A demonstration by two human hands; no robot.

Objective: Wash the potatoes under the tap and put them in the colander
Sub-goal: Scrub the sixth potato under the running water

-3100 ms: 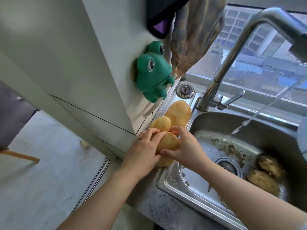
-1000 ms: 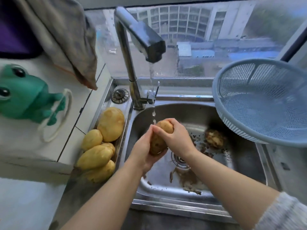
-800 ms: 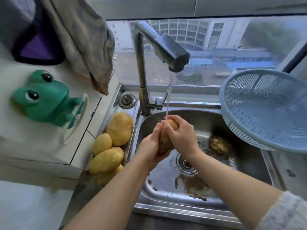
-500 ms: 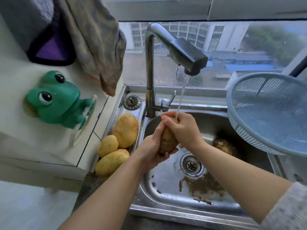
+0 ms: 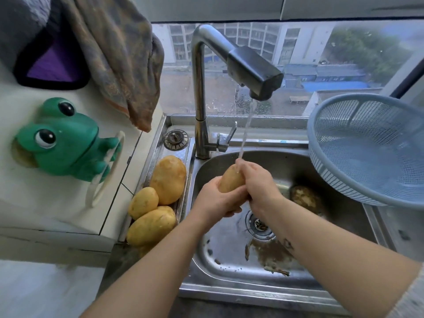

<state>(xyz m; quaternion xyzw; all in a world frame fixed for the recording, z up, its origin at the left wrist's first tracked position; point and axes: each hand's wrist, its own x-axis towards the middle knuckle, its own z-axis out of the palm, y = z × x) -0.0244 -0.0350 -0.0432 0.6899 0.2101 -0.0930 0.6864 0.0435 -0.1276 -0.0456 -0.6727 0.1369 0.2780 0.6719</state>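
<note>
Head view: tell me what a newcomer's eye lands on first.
The potato held in both hands under the running tap, over the middle of the sink. Next, the green frog stuck to the white wall on the left, and the blue colander at the right, with no potatoes in it.

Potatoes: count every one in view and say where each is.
5, perhaps more. One held potato is under the tap; one dirty potato lies in the sink; three potatoes lie on the ledge left of the sink, maybe hiding others.
</note>
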